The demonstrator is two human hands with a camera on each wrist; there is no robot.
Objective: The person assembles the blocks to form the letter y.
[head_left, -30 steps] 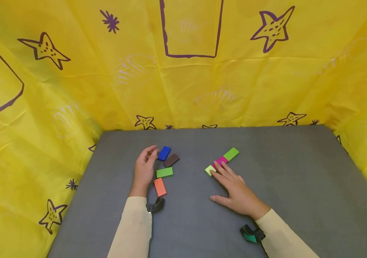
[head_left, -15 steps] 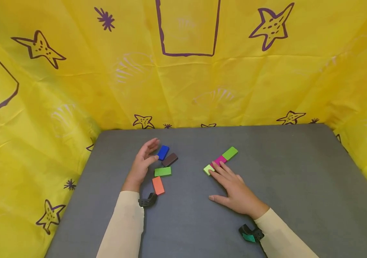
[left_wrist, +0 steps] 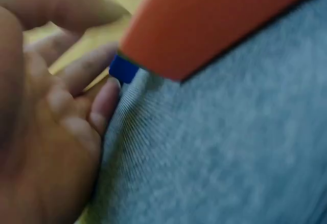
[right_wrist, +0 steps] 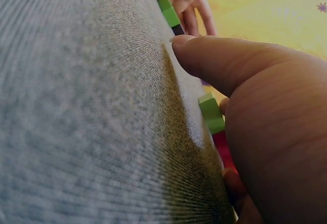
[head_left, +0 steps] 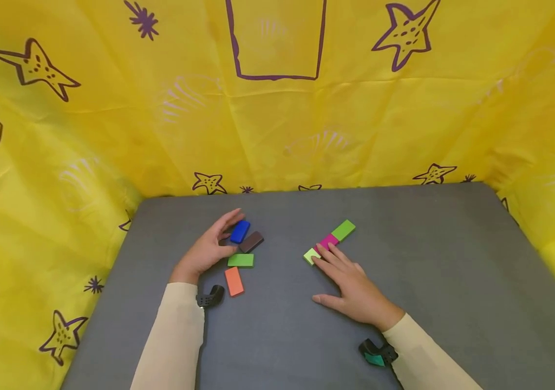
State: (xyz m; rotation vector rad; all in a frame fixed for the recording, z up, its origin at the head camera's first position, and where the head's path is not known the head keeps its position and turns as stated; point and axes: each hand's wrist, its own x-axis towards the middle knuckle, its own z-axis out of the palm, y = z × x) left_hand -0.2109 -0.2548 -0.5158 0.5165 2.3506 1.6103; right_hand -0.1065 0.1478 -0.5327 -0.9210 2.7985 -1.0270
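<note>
My left hand point(head_left: 203, 252) curves loosely around the left side of a blue block point(head_left: 240, 231), its fingers beyond the block and its thumb tip beside a brown block point(head_left: 251, 242). Just nearer lie a green block point(head_left: 241, 260) and an orange block point(head_left: 234, 281), which looms large in the left wrist view. My right hand point(head_left: 355, 292) lies palm down with fingers stretched out. Its fingertips touch a magenta block point(head_left: 325, 244) and a small pale-green block point(head_left: 311, 256). Another green block point(head_left: 343, 230) adjoins the magenta one, forming a slanting row.
A grey tabletop point(head_left: 267, 336) lies under everything. Behind it and at both sides hangs a yellow cloth point(head_left: 267, 124) with starfish drawings. Each sleeve has a black wrist device, the left one point(head_left: 211, 297) close to the orange block.
My left hand has turned and opened wider around the blue block, its thumb shifting nearer toward the brown and green blocks. The right hand stays on the row. The head view shifts slightly.
</note>
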